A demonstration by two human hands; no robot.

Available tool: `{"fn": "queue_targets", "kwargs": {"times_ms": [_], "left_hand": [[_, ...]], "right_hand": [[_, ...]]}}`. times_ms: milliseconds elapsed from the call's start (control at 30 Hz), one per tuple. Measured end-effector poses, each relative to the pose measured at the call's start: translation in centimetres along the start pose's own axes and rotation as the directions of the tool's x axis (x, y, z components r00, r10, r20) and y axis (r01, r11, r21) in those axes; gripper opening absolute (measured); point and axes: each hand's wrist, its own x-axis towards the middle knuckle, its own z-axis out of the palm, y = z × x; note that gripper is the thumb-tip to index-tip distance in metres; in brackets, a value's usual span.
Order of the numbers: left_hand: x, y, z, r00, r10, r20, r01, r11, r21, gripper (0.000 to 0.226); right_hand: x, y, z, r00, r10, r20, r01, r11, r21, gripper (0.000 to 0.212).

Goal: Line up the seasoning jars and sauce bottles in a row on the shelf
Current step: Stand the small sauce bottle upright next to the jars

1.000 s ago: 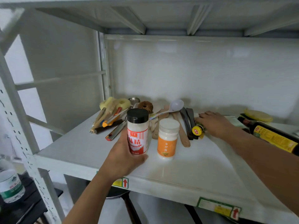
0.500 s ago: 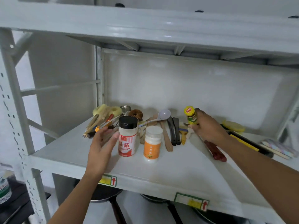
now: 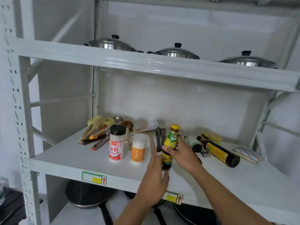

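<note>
On the white shelf stand a black-capped jar with a red label and, right of it, a white jar with an orange label. My right hand holds a small yellow-capped sauce bottle upright just right of the orange jar, its base near the shelf. My left hand touches the bottle's lower part from the front. Further right a dark sauce bottle with a yellow label lies on its side, and another bottle lies behind my right hand.
A heap of utensils, a white ladle and wooden spatulas lie at the back left. A yellow sponge and striped cloths sit at the right. Lidded pots fill the shelf above; pans lie below.
My right hand carried the yellow-capped bottle forward and left, stood beside the orange jar. My left hand left the red-label jar and moved right to the bottle. The camera pulled back.
</note>
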Motion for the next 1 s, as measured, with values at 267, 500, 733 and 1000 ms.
{"fn": "queue_targets", "kwargs": {"times_ms": [267, 500, 733, 1000], "left_hand": [[4.8, -2.9, 1.4, 0.982, -0.138, 0.130, 0.139, 0.990, 0.005, 0.074], [6.8, -5.3, 2.0, 0.983, -0.156, 0.102, 0.162, 0.985, -0.053, 0.067], [6.7, -5.9, 2.5, 0.985, -0.174, -0.016, 0.173, 0.984, -0.051, 0.062], [6.5, -5.6, 0.9, 0.974, -0.199, 0.104, 0.212, 0.969, -0.127, 0.055]], "right_hand": [[-0.2, 2.8, 0.6, 1.000, -0.016, -0.014, 0.017, 0.995, 0.096, 0.057], [-1.3, 4.1, 2.4, 0.997, 0.029, 0.069, -0.052, 0.929, 0.366, 0.039], [-1.7, 6.2, 3.6, 0.998, 0.059, -0.018, -0.051, 0.958, 0.282, 0.045], [-1.8, 6.1, 3.7, 0.999, 0.006, -0.043, 0.004, 0.971, 0.239, 0.032]]}}
